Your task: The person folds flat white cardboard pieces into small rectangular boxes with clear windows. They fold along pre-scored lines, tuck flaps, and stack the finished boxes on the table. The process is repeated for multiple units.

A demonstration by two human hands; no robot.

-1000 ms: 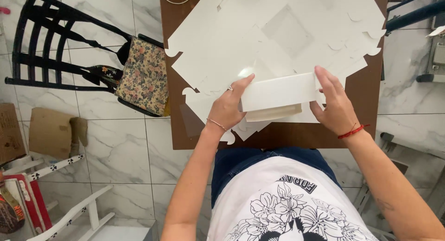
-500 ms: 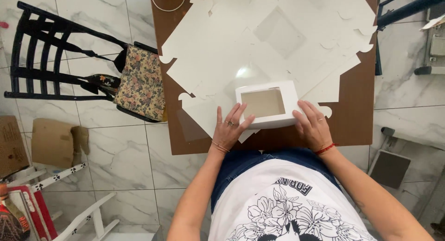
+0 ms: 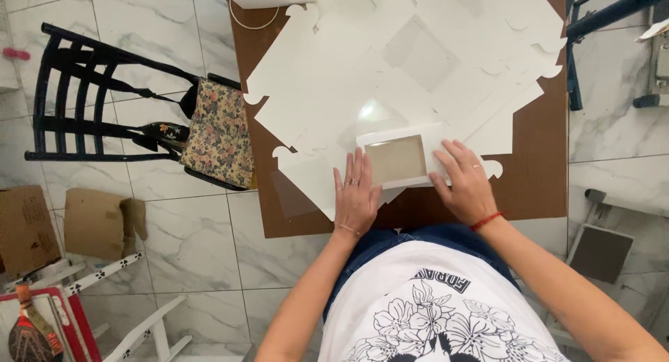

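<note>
Both hands lie flat and open, gripping nothing. The left hand and right hand press each side of the small white window box, mid-frame on the brown bench, keeping it steady atop flat box cutouts.

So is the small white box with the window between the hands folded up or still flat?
Folded up. The white box stands as a closed block, window up, on flat cardboard sheets, left hand and right hand pressing its sides.
</note>
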